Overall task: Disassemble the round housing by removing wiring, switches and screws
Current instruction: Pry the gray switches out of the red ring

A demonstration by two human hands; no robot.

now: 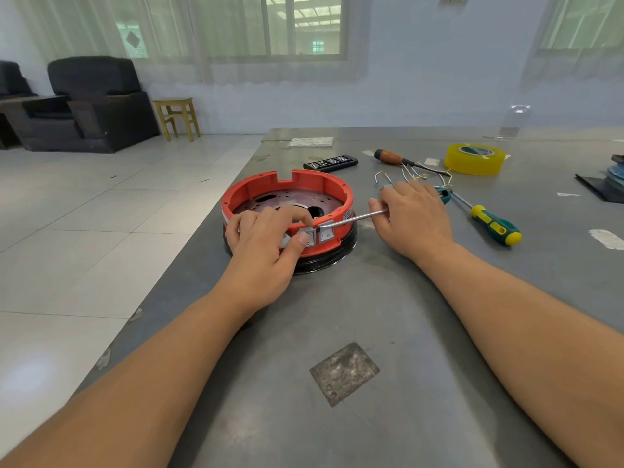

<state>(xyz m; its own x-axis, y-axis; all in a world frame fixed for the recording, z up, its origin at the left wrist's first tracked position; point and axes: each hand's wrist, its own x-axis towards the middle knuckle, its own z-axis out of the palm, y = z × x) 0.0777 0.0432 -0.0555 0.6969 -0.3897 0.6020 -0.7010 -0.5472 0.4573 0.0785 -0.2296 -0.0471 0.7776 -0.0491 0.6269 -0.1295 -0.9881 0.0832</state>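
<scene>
A round red housing (305, 185) on a black base stands on the grey table (371, 315), with a perforated metal plate inside. Two grey rocker switches sit in its near wall: the left switch (308, 238) and the right switch (327, 233). My left hand (266, 238) grips the near rim, its thumb on the left switch and its forefinger over the rim. My right hand (412, 217) grips a screwdriver whose metal shaft (358, 217) reaches left to the top edge of the right switch. Its handle is hidden in my fist.
Loose wires (410, 173) lie behind my right hand. A green-and-yellow screwdriver (493, 224), a wooden-handled screwdriver (391, 157), a yellow tape roll (474, 159) and a black bit case (331, 162) lie further back. The table's left edge drops to the tiled floor.
</scene>
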